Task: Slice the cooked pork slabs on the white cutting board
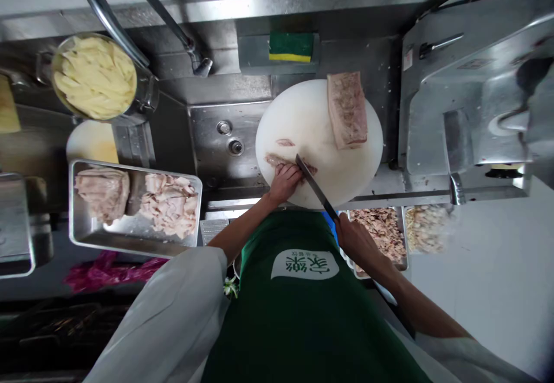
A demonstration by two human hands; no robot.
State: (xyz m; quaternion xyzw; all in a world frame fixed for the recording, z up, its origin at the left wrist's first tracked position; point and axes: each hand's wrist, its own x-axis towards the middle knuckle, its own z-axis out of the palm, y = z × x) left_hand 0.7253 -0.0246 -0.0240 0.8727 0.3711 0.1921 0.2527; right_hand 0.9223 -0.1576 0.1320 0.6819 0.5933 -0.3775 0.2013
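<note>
My right hand (346, 230) grips the handle of a long knife (317, 190). Its blade slants up and left across a strip of cooked meat (272, 159) on a round white cutting board (294, 106). With curled fingers, my left hand (285, 181) holds that strip down, close to the left side of the blade, and covers part of it. A small slice of meat (284, 142) lies apart just above. Toward the upper right of the board rests a large slab of meat (347, 109), touched by neither hand.
Left of the sink (208, 164) stand a metal tray (134, 246) with meat and a pot of pale sliced pieces (96, 77). A faucet (201, 63) hangs above. A green and yellow sponge (291, 47), a slicing machine (426, 123), a cleaver (456, 146) and trays of chopped meat (378, 233) surround the board.
</note>
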